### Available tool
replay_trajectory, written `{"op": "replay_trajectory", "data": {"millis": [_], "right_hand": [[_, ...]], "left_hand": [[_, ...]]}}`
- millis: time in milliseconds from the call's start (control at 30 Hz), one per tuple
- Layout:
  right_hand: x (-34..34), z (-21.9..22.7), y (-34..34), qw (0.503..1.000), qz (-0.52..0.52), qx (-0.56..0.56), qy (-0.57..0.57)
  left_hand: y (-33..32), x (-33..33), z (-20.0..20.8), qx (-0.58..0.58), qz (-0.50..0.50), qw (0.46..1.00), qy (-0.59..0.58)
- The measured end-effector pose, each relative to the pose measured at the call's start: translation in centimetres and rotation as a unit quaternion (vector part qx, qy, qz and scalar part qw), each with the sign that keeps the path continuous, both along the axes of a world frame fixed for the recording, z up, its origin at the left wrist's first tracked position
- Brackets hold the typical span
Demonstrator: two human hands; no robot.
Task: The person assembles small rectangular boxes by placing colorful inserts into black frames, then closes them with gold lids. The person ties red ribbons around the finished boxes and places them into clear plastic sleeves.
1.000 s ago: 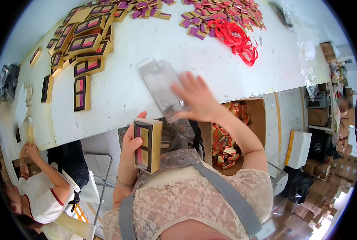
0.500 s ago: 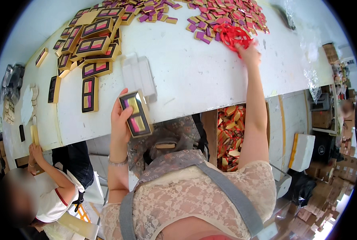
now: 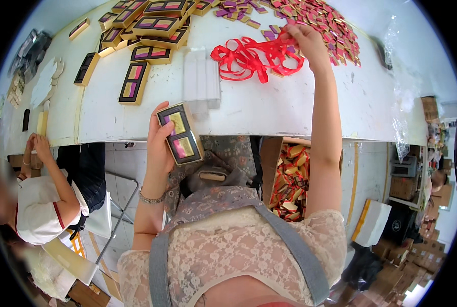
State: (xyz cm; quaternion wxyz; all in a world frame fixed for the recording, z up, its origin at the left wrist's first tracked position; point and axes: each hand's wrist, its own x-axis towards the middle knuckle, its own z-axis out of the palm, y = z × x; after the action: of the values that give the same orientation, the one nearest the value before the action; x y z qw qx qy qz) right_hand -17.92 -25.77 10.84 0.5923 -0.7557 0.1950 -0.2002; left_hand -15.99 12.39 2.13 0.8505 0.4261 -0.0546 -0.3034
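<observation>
My left hand (image 3: 160, 140) is closed round a gold-edged box (image 3: 173, 147) above the near edge of the table, its thumb over the front. Two small wrapped pieces in gold, purple and pink sit in the box's dark insert. Farther out on the right, my right hand (image 3: 309, 45) pinches a tangle of red ribbon (image 3: 246, 60), whose loops spread leftward over the white table (image 3: 269, 105). Just behind the ribbon lies a heap of small wrapped pieces (image 3: 324, 20) in red, purple and gold. Clear plastic cases (image 3: 201, 77) lie beyond the held box.
Filled gold boxes (image 3: 159, 25) are stacked at the far left, with a single one (image 3: 135, 82) nearer. Below the table edge, a carton (image 3: 290, 179) holds many red-and-gold pieces. Another person's hands (image 3: 39, 146) work at the left edge. Clear film (image 3: 400, 117) hangs at the right.
My right hand has drawn back slightly, and the red ribbon, bunched near it before, now spreads out to the left. My left hand still holds the box. The whole view has shifted.
</observation>
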Motion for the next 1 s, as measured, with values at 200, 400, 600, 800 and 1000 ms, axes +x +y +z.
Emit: {"op": "replay_trajectory", "data": {"millis": [200, 400, 600, 800, 1000], "right_hand": [[-0.2, 6.2, 1.5, 0.987, 0.001, -0.143, 0.075], [0.4, 7.1, -0.4, 0.912, -0.099, -0.359, 0.173], [0.5, 9.1, 3.0, 0.950, -0.092, -0.294, 0.049], [-0.2, 7.2, 3.8, 0.988, 0.151, 0.015, -0.007], [1.0, 7.4, 11.2, 0.974, 0.224, -0.018, -0.037]], "left_hand": [[-2.8, 0.4, 2.8, 0.062, 0.047, 0.964, -0.255], [-4.0, 0.9, 5.2, 0.047, 0.034, 0.946, -0.320], [-5.8, 1.8, 5.4, 0.030, 0.014, 0.952, -0.304], [-6.8, 3.4, 5.1, 0.032, 0.042, 0.941, -0.335], [-8.9, 5.4, 6.7, 0.124, 0.057, 0.898, -0.417]]}}
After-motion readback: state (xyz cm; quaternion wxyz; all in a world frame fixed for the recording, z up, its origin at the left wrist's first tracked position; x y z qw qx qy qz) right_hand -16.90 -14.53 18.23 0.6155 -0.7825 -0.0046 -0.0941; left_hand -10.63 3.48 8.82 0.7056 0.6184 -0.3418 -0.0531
